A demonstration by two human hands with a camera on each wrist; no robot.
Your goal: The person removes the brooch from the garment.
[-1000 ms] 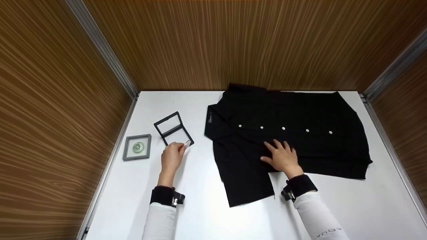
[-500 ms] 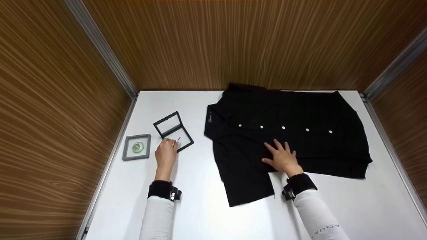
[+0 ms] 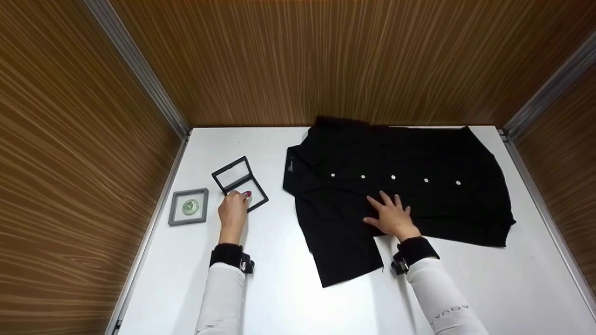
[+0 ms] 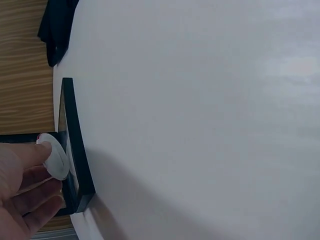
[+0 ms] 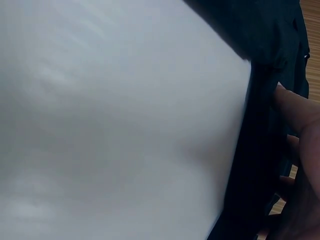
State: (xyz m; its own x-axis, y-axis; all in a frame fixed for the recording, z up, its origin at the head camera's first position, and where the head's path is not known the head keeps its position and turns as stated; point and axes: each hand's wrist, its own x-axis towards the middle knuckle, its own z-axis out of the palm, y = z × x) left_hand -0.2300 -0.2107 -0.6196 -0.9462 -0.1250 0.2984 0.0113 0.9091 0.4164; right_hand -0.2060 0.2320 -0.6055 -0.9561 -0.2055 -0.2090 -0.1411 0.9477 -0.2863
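My left hand [image 3: 233, 211] pinches a small round disc [image 4: 59, 164] between thumb and fingers; it looks white in the left wrist view, while the head view catches its red face. That hand is over the near half of a black hinged frame [image 3: 260, 185], which lies unfolded with two clear windows. Part of the frame's near side is hidden behind the hand. On the right, my right hand [image 3: 395, 219] rests with spread fingers on a black short-sleeved button shirt [image 3: 347, 223]. Its fingertips touch the dark cloth [image 5: 260, 125] in the right wrist view.
Left of the hinged frame lies a grey square frame [image 3: 205, 204] with a green round piece [image 3: 190, 207] in its window. The shirt spreads over the white table [image 3: 279, 298] to its back edge. Wood-grain panels [image 3: 279, 60] enclose the back and sides.
My left hand has moved left with the disc, from the frame's right corner to over its near window, and the disc has turned to show red. My right hand stays on the shirt.
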